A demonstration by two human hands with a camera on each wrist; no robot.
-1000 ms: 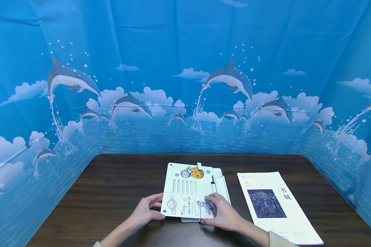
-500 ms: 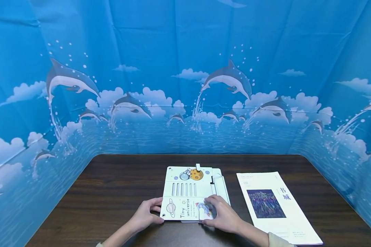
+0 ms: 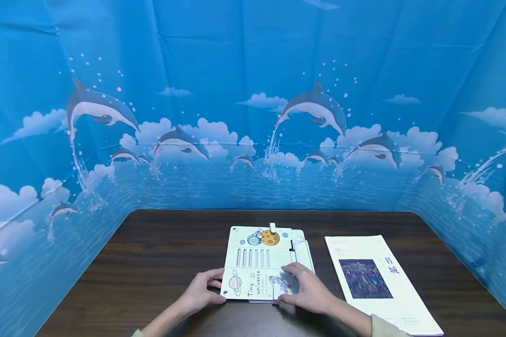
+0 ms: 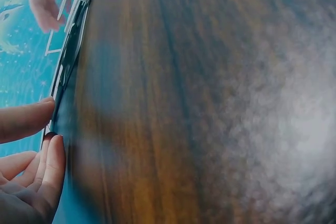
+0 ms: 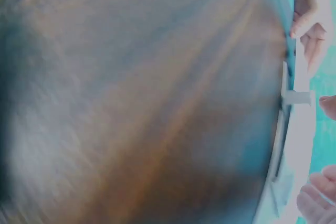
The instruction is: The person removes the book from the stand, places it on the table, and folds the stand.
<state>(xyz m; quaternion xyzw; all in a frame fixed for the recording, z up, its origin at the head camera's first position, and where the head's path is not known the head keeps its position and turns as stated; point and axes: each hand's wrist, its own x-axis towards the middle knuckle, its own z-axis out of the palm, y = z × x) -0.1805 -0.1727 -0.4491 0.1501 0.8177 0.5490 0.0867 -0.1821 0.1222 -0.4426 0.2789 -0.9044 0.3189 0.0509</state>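
Observation:
A white folding book stand (image 3: 253, 259) printed "Tiny universe" lies on the table, a planet and rocket drawn on its panel. My left hand (image 3: 201, 292) pinches its near left corner, thumb above and fingers below the edge, as the left wrist view shows. Over the near right part sits my right hand (image 3: 309, 291), its fingers lightly bent on the printed surface. The right thumb is right beside the small front clip (image 3: 276, 296), which stands up from the near edge. A second clip (image 3: 272, 228) is at the far edge. The underside is hidden.
To the right lies a white paperback book (image 3: 394, 299) with a dark picture on its cover. The dark wooden table (image 3: 152, 252) has a dolphin-printed blue curtain (image 3: 219, 93) behind and at both sides.
The book stand's far edge has come down slightly, and the stand lies flatter. The front clip now shows upright beside the right thumb. Both hands stay at the same places.

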